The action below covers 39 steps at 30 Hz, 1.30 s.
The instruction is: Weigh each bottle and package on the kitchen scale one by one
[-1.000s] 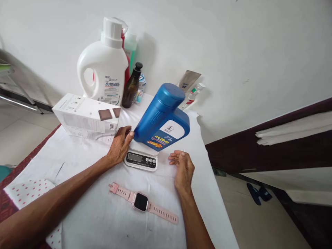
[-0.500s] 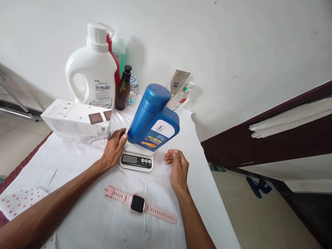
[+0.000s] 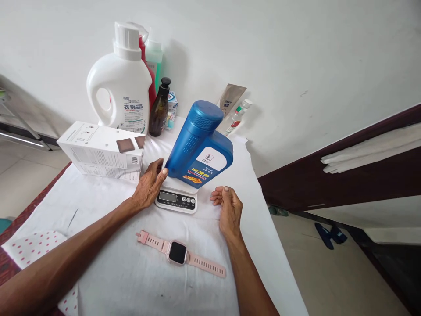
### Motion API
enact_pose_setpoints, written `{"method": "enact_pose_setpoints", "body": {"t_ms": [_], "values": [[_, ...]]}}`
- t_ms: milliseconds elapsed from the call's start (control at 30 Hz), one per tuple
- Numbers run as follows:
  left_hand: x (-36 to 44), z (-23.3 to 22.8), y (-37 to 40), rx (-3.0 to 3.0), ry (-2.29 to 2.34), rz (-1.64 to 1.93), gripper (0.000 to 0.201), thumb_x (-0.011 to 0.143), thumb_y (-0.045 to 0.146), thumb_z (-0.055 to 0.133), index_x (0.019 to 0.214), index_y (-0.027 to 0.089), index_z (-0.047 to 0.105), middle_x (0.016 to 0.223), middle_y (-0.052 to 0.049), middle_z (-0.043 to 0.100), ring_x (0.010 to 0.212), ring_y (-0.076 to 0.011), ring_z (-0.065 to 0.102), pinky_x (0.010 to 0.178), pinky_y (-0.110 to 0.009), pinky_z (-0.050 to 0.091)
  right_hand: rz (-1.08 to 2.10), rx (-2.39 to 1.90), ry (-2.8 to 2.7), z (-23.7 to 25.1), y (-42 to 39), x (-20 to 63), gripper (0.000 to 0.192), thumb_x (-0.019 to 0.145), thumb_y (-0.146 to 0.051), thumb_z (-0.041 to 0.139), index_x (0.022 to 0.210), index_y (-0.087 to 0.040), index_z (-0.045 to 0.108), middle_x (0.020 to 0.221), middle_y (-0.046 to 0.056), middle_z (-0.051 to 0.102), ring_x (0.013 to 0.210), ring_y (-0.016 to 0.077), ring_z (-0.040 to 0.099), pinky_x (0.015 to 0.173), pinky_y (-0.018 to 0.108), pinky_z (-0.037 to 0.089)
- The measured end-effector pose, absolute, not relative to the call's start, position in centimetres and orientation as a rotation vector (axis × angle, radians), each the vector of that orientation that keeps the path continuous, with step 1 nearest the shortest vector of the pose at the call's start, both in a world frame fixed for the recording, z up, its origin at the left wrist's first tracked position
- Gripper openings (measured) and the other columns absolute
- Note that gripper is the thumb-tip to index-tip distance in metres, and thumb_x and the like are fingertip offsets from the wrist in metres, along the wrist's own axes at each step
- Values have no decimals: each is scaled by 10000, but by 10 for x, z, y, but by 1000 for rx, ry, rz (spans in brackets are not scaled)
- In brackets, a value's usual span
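A blue plastic motor oil bottle with a ridged round cap stands on a white kitchen scale. The scale's small display looks blank. At its left edge rests my left hand, thumb and fingers apart, close to the bottle's base; whether it touches either is hard to tell. My right hand lies on the cloth to the right of the scale, fingers loosely curled, thumb up and apart, nothing in it. Between my forearms lies a pink smartwatch, its strap stretched out flat.
Behind the left hand is a white printed box. A large white detergent jug, a dark pump bottle, a silver tube and a clear bottle stand near the wall. A white cloth covers the table.
The whole view has shifted slightly, so everything appears a little further right and higher. Both hands, the oil bottle and the scale keep the same places relative to each other.
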<state>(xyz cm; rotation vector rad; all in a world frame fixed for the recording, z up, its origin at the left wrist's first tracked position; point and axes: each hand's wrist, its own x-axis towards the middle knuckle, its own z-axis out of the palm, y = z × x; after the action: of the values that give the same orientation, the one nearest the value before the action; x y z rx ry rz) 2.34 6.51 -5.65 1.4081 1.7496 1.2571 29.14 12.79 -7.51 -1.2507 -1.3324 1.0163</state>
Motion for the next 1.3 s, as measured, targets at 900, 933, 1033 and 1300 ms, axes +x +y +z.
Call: {"method": "enact_pose_setpoints", "body": {"t_ms": [900,933,1033,1300], "values": [[22,-54,67,1371,1756,1317,818,996,773,271,1412,128,556,1458,-212,635,1326,-347,630,1154,-543,484,996,-979,-1644,0,130,238,790,745,-511,905,1425,-304,560,1475,94,637,1367,304,595,1130,508,493],[22,-54,67,1372,1755,1317,811,998,767,274,1409,127,555,1456,-214,635,1324,-347,631,1154,-544,483,1034,-1001,-1643,4,132,233,720,743,-494,911,1363,-288,608,1377,88,701,1272,299,657,1076,489,535],[21,-56,68,1368,1758,1316,782,1006,745,278,1405,133,555,1460,-214,633,1337,-347,620,1165,-548,470,1122,-1045,-1639,9,141,224,579,726,-490,924,1201,-245,702,1152,74,795,1062,290,739,943,459,602],[21,-56,69,1365,1763,1329,776,1008,740,266,1396,132,552,1453,-215,637,1357,-346,604,1185,-548,447,1360,-926,-1358,3,148,213,538,615,-381,976,1077,-223,748,1095,57,818,1044,299,751,954,478,631]]}}
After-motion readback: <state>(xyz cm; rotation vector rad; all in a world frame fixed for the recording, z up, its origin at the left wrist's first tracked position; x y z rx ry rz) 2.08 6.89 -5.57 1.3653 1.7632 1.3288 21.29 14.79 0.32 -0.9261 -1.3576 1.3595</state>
